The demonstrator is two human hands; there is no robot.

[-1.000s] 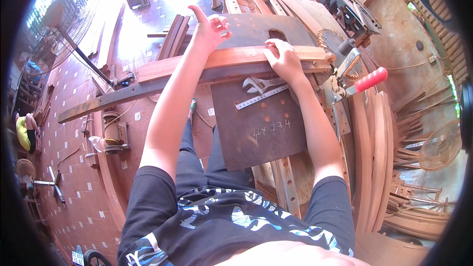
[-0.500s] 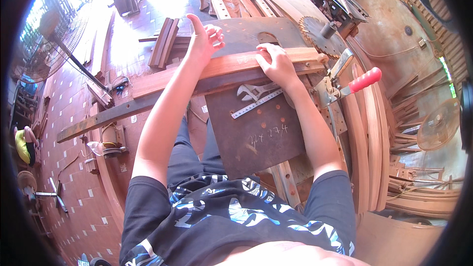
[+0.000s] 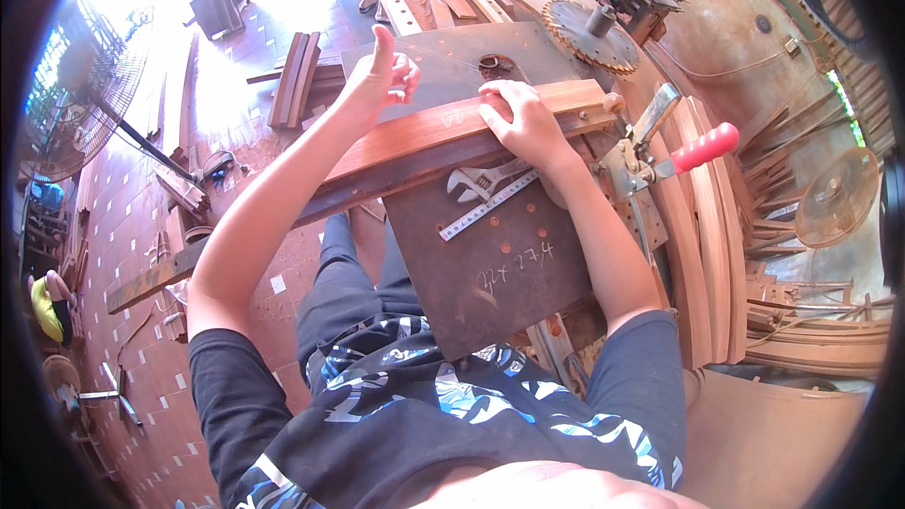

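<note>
A long reddish-brown wooden piece (image 3: 419, 137) lies slantwise in front of me, along a dark bar (image 3: 151, 287). My right hand (image 3: 521, 121) rests on the wood near its right end, fingers over the top and thumb along the near face. Raised by the wood's far edge is my left hand (image 3: 377, 85), thumb up, fingers loosely curled, nothing in them. My left forearm hides the wood's left end. An adjustable wrench (image 3: 476, 184) and a short white measuring strip (image 3: 490, 205) lie on a dark metal plate (image 3: 452, 273) closer to my body.
A toggle clamp with a red handle (image 3: 705, 148) stands right of my right hand. Beyond it lies a round toothed saw blade (image 3: 575, 33). Curved wooden pieces (image 3: 702, 254) are stacked at the right. A standing fan (image 3: 94, 85) and a pile of dark wood strips (image 3: 297, 80) are at the left.
My left elbow has swung outward to the left, and the forearm now covers the wood's left end. The whole view has turned slightly. My right hand stays on the wood.
</note>
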